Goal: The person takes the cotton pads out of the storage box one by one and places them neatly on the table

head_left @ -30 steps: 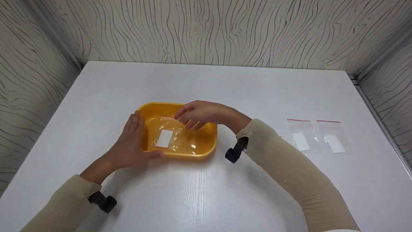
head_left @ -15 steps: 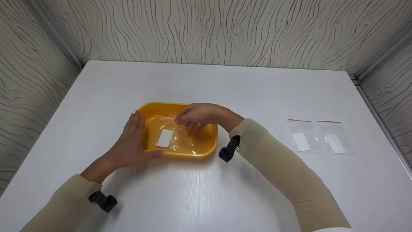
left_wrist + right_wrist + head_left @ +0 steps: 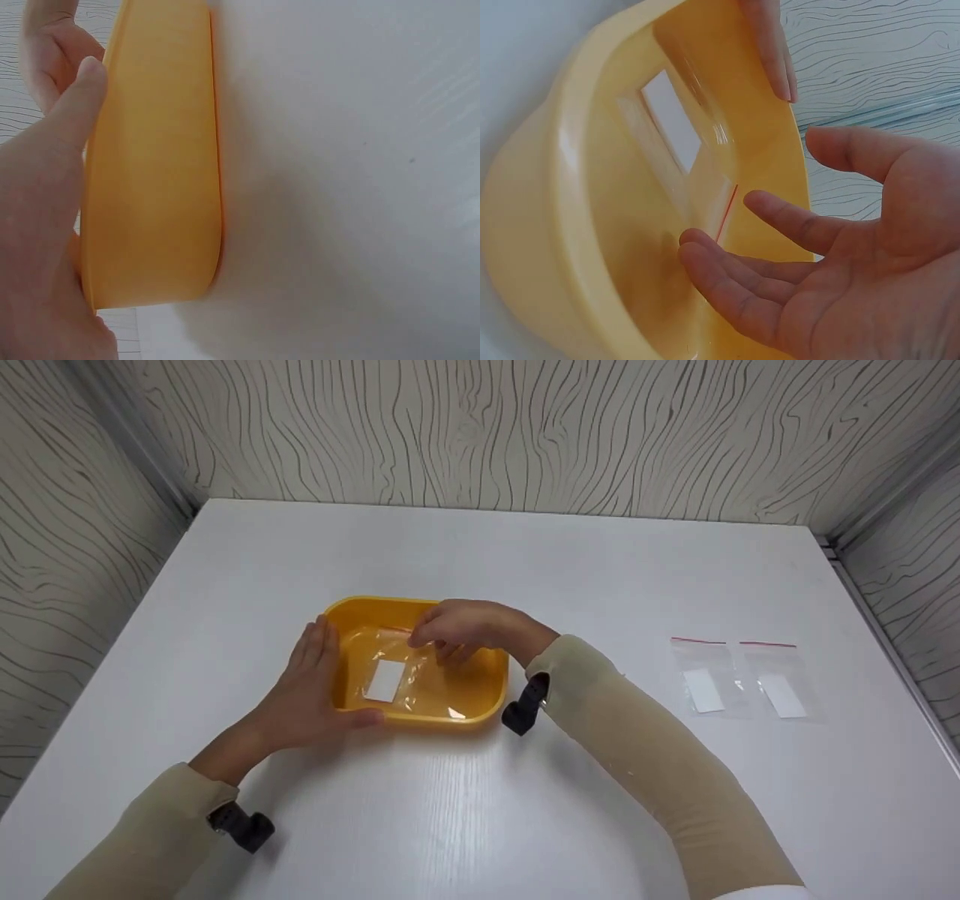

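A yellow plastic basin [image 3: 480, 712] stands on the table in the head view. My left hand [image 3: 307, 697] rests on its left end, fingers straight along the left rim and thumb on the front rim. A clear zip bag with a red seal line and a white card [image 3: 385, 681] inside lies on the basin floor. My right hand [image 3: 469, 628] reaches over the far right rim into the basin, close by the bag's red edge. In the right wrist view its fingers [image 3: 735, 300] are loosely bent and hold nothing, the thumb [image 3: 847, 150] apart from them.
Two more clear zip bags, the left one [image 3: 703, 690] and the right one [image 3: 781, 695], lie side by side at the right of the white table [image 3: 465, 817], each with a white card. A patterned wall [image 3: 465, 427] stands behind the table.
My right hand has moved slightly lower into the basin, its forearm shifting left, and its fingers look more drawn together in the head view. The left hand and the bags stay put.
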`<state>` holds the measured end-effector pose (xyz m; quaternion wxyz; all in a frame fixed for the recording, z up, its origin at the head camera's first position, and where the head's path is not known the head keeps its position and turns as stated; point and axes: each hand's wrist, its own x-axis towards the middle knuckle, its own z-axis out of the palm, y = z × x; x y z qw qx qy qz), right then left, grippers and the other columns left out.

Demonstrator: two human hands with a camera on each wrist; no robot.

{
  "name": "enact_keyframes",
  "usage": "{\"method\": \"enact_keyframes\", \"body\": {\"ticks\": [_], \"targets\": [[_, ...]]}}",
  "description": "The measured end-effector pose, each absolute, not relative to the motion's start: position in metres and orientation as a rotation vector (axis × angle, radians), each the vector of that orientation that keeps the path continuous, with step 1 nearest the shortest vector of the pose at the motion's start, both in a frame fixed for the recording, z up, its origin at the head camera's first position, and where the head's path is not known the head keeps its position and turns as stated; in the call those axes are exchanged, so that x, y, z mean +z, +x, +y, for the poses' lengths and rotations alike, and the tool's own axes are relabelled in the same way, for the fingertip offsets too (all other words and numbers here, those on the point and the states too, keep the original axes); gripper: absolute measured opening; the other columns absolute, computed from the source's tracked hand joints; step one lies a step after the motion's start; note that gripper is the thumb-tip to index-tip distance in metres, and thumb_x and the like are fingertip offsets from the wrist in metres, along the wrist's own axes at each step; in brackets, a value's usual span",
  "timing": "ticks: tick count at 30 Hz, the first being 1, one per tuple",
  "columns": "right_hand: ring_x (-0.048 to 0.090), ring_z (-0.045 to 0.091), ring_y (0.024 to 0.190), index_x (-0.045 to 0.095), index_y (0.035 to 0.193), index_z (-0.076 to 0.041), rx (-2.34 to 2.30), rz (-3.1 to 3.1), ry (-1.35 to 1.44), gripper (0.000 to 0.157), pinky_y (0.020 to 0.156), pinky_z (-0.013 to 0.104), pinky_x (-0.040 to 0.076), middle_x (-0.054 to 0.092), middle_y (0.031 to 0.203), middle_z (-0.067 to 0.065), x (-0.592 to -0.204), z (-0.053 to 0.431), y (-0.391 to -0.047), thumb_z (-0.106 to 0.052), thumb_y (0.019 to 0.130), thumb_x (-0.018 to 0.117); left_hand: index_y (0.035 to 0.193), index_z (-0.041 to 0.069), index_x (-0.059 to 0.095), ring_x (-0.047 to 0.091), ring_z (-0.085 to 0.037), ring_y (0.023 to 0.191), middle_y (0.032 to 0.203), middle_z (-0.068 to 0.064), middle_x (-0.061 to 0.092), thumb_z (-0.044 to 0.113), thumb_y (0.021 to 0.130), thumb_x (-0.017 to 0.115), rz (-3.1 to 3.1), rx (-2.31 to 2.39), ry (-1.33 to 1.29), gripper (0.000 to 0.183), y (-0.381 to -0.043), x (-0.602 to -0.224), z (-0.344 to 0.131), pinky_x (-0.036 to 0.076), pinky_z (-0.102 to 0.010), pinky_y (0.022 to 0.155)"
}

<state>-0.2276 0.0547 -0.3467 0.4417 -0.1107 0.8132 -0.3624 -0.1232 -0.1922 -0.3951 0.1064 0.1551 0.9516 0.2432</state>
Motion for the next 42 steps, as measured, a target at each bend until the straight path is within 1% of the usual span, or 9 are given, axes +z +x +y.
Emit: {"method": "enact_keyframes", "body": {"ticks": [4, 7, 11, 14, 20, 23, 27, 34, 42], "targets": [[0.059, 0.027, 0.114, 0.06, 0.137, -0.007, -0.919, 2.015, -0.241, 0.044, 0.101, 0.039, 0.052, 0.057, 0.13, 0.014, -0.349, 0.052, -0.23, -0.032, 0.101, 0.062, 0.157, -0.011, -0.005, -0.011, -0.044, 0.153, 0.166, -0.027, -0.014, 0.072, 0.081, 0.07, 2.8, 0.723, 0.463, 0.135, -0.123, -0.396, -0.192, 0.013, -0.063, 0.12], [0.057, 0.023, 0.103, 0.061, 0.134, -0.005, -0.93, 2.011, -0.242, 0.042, 0.098, 0.036, 0.053, 0.058, 0.117, 0.011, -0.35, 0.051, -0.231, -0.032, 0.101, 0.061, 0.157, -0.011, -0.005, -0.012, -0.043, 0.153, 0.166, -0.026, -0.015, 0.071, 0.081, 0.07, 2.794, 0.726, 0.459, 0.135, -0.122, -0.396, -0.192, 0.012, -0.063, 0.121], [0.045, 0.018, 0.076, 0.061, 0.124, 0.0, -0.975, 1.976, -0.277, 0.037, 0.075, 0.028, 0.047, 0.047, 0.084, 0.007, -0.353, 0.05, -0.231, -0.03, 0.102, 0.059, 0.157, -0.011, -0.007, -0.014, -0.043, 0.153, 0.166, -0.026, -0.016, 0.072, 0.08, 0.07, 2.783, 0.731, 0.453, 0.136, -0.123, -0.395, -0.191, 0.01, -0.062, 0.121], [0.036, 0.017, 0.067, 0.06, 0.12, 0.002, -1.002, 1.954, -0.306, 0.036, 0.067, 0.029, 0.038, 0.037, 0.074, 0.005, -0.355, 0.049, -0.23, -0.029, 0.103, 0.058, 0.156, -0.011, -0.008, -0.014, -0.042, 0.153, 0.165, -0.027, -0.017, 0.072, 0.08, 0.07, 2.779, 0.734, 0.453, 0.137, -0.124, -0.395, -0.191, 0.01, -0.062, 0.121], [0.036, 0.018, 0.066, 0.061, 0.114, 0.0, -1.046, 1.938, -0.293, 0.032, 0.068, 0.03, 0.039, 0.036, 0.072, 0.003, -0.359, 0.042, -0.231, -0.03, 0.102, 0.059, 0.157, -0.009, -0.009, -0.013, -0.044, 0.153, 0.166, -0.026, -0.017, 0.073, 0.081, 0.069, 2.781, 0.743, 0.446, 0.136, -0.122, -0.395, -0.192, 0.013, -0.064, 0.12], [0.038, 0.018, 0.07, 0.061, 0.121, 0.0, -1.09, 1.919, -0.236, 0.034, 0.071, 0.03, 0.04, 0.037, 0.075, 0.004, -0.36, 0.039, -0.231, -0.029, 0.102, 0.06, 0.157, -0.009, -0.009, -0.013, -0.044, 0.153, 0.166, -0.026, -0.017, 0.072, 0.081, 0.07, 2.781, 0.75, 0.456, 0.136, -0.122, -0.394, -0.192, 0.013, -0.065, 0.12], [0.047, 0.018, 0.08, 0.058, 0.132, 0.0, -1.136, 1.897, -0.16, 0.041, 0.083, 0.03, 0.049, 0.046, 0.089, 0.006, -0.362, 0.037, -0.23, -0.027, 0.101, 0.061, 0.157, -0.009, -0.008, -0.013, -0.044, 0.153, 0.166, -0.026, -0.017, 0.072, 0.08, 0.07, 2.782, 0.747, 0.464, 0.136, -0.123, -0.395, -0.192, 0.011, -0.064, 0.12], [0.048, 0.018, 0.08, 0.056, 0.13, 0.001, -1.135, 1.874, -0.141, 0.04, 0.084, 0.032, 0.051, 0.046, 0.089, 0.007, -0.362, 0.037, -0.229, -0.027, 0.102, 0.061, 0.157, -0.01, -0.007, -0.013, -0.044, 0.153, 0.166, -0.026, -0.016, 0.073, 0.079, 0.07, 2.793, 0.73, 0.45, 0.137, -0.123, -0.395, -0.193, 0.012, -0.064, 0.12], [0.053, 0.021, 0.09, 0.057, 0.13, -0.003, -1.163, 1.853, -0.15, 0.039, 0.091, 0.035, 0.053, 0.052, 0.1, 0.01, -0.362, 0.03, -0.226, -0.028, 0.101, 0.064, 0.157, -0.006, -0.011, -0.016, -0.041, 0.153, 0.166, -0.024, -0.019, 0.072, 0.08, 0.071, 2.773, 0.732, 0.439, 0.137, -0.125, -0.397, -0.193, 0.01, -0.064, 0.121]]}}
